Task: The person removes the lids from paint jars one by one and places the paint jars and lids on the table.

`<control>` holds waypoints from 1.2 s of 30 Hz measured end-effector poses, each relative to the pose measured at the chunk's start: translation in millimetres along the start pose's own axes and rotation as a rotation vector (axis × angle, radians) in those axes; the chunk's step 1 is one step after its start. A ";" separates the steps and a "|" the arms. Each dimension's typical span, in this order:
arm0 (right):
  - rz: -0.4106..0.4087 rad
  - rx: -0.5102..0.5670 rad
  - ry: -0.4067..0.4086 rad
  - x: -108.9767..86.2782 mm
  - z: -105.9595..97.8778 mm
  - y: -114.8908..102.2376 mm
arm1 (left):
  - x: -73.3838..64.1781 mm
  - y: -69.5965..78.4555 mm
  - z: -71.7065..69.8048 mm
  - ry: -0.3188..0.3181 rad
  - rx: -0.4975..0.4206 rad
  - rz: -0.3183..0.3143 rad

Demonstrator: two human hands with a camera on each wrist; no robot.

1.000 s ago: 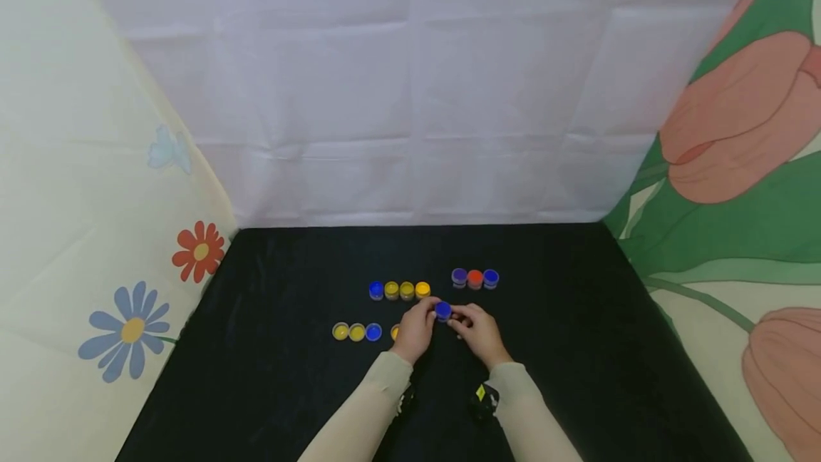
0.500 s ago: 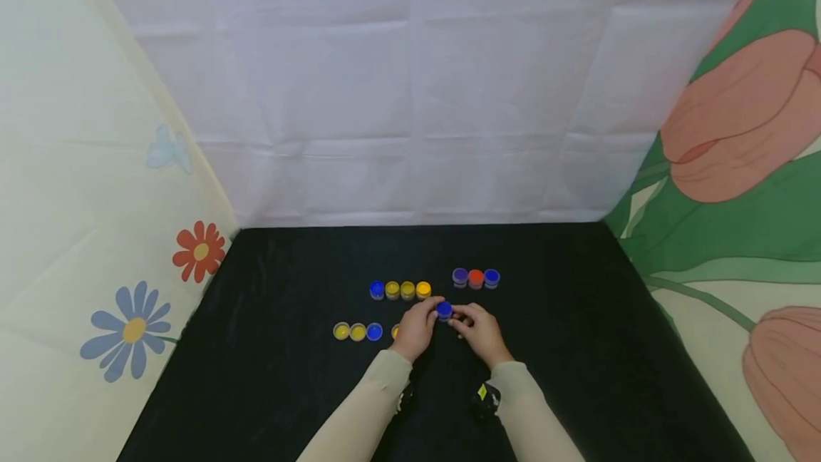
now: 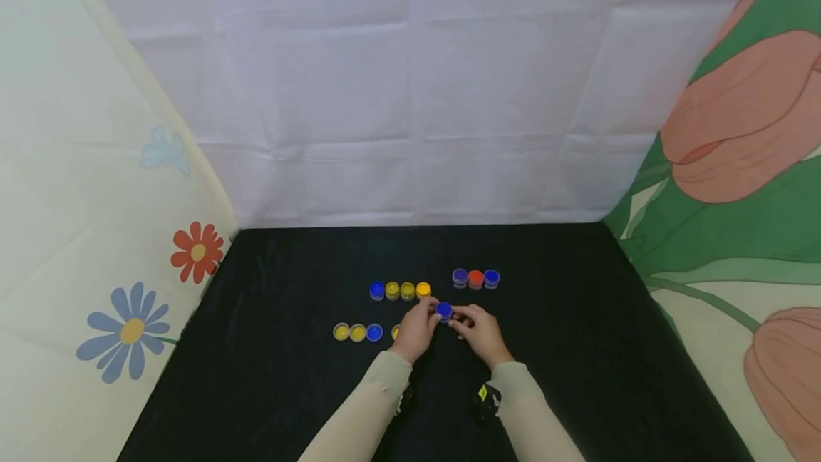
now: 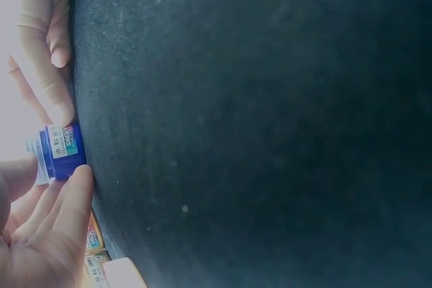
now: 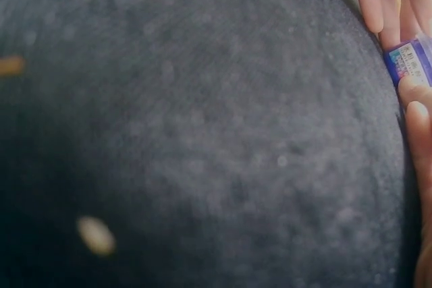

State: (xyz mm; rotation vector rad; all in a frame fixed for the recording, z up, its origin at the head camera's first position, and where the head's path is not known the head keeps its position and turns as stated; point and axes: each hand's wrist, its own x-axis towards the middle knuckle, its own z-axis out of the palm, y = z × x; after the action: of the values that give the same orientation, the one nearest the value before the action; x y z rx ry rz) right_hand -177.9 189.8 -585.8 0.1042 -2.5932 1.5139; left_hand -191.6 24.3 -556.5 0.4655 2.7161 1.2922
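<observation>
A small paint jar (image 3: 444, 311) with a blue top is held between both hands at the middle of the black table. My left hand (image 3: 415, 329) pinches it from the left, and my right hand (image 3: 480, 336) has its fingertips on the right side. In the left wrist view, the blue jar (image 4: 64, 151) shows a printed label and a clear part, with the left hand (image 4: 50, 234) below and the right hand (image 4: 44, 65) above. The right wrist view catches only part of the blue jar (image 5: 412, 62) at its right edge.
Behind the hands stands a row with a blue jar (image 3: 377, 291) and several yellow ones. Purple, red and blue jars (image 3: 475, 279) line up at the back right. Yellow and blue jars (image 3: 358, 333) sit front left; another yellow jar (image 3: 395, 332) is partly hidden by the left hand.
The left fingers have shifted slightly on the blue jar. Both hands and the jar stay in nearly the same place, and the other jars have not moved.
</observation>
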 end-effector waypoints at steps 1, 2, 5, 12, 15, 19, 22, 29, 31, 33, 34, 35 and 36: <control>0.000 0.001 0.003 0.1 0.2 0.1 | 0.0 -0.3 0.1 0.002 0.008 0.008; -0.002 0.001 0.006 0.1 0.4 0.3 | -0.1 -0.6 0.2 0.004 0.017 0.018; -0.008 -0.003 0.014 0.0 0.8 0.3 | -0.4 -1.7 -0.2 0.004 0.029 0.046; -0.015 -0.008 0.012 -1.4 0.1 0.1 | -1.0 -3.2 -0.6 -0.005 0.019 0.048; -0.020 -0.012 0.015 -1.7 -0.1 0.4 | -1.2 -2.8 0.0 -0.005 0.017 0.033; -0.012 -0.008 0.018 -1.3 0.1 0.3 | -1.5 -1.6 0.3 0.001 0.020 0.014; -0.005 -0.005 0.021 -0.9 0.1 0.1 | -1.1 -1.3 0.4 0.001 0.024 0.020; -0.008 -0.013 0.015 -1.6 -0.3 -0.4 | -2.5 -2.2 1.3 -0.002 0.044 0.065; -0.009 -0.017 0.015 -1.6 -0.3 -0.7 | -2.8 -2.6 1.3 -0.001 0.038 0.060; -0.007 -0.018 0.016 -1.7 -0.4 -0.9 | -2.3 -3.3 1.7 0.001 0.036 0.054; -0.007 -0.016 0.015 -1.7 -0.4 -0.9 | -1.9 -3.6 2.0 0.001 0.033 0.048; -0.007 -0.016 0.015 -1.8 -0.4 -0.8 | -1.5 -3.9 2.5 0.001 0.032 0.041; -0.008 -0.015 0.015 -2.0 -0.3 -0.7 | -1.4 -3.9 2.9 0.000 0.029 0.033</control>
State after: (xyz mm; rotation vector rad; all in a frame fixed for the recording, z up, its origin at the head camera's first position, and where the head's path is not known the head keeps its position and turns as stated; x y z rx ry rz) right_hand -175.8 189.8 -585.3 0.1007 -2.5890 1.4866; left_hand -190.5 23.7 -561.4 0.5147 2.7418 1.2617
